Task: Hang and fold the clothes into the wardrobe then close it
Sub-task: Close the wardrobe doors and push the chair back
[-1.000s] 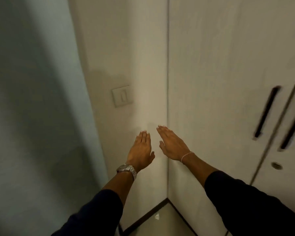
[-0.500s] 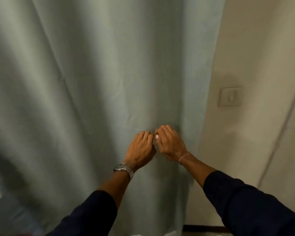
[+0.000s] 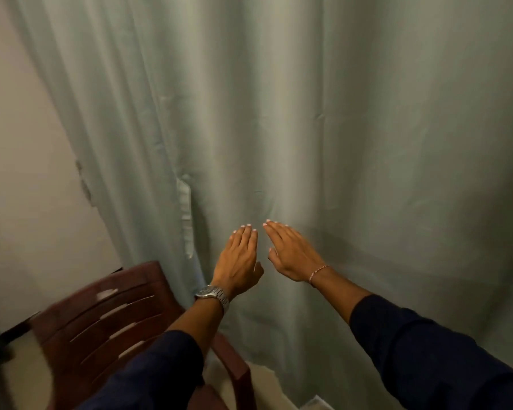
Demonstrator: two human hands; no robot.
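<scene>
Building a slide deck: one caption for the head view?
Both hands, left and right, held open before a grey-green curtain, brown chair at lower left.

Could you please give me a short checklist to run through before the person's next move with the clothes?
1. Left hand free: ok, fingers straight, holding nothing.
2. Right hand free: ok, fingers straight, holding nothing.
3. Clothes within view: not ok, none visible; only the green curtain fills the view.
4. Wardrobe in view: not ok, it is out of frame.
5. Path clear on the left: not ok, a brown chair stands under the left arm.
6. Hands touching the curtain: cannot tell.
</scene>
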